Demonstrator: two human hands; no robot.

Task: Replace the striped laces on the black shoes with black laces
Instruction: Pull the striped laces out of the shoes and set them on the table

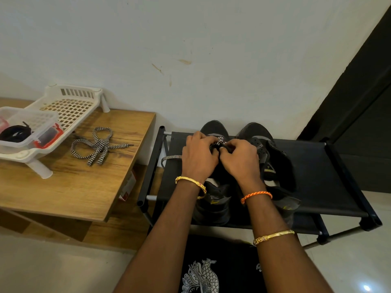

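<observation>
On top of the black shoe rack (313, 180), against the wall: two black shoes, toes toward the wall. Left shoe (213, 199): striped lace (219, 141) still threaded near the toe, one loose end trailing to the rack's left edge. Left hand (198, 154) and right hand (240, 159), side by side over this shoe, each grip curled and pinched together on the striped lace. Right shoe (268, 157): no lace visible, tongue pulled open.

Left of the rack, wooden surface (69, 187):
- One removed striped lace (98, 145), lying loose in loops, apart from the containers.
- White slotted plastic tray (72, 106) on legs, at the surface's far left corner.
- Clear plastic box (45, 123) with red clips, sitting in the tray; contents: coiled black laces (14, 134).

Wrists: gold bangle on each, orange braided thread on the right.
</observation>
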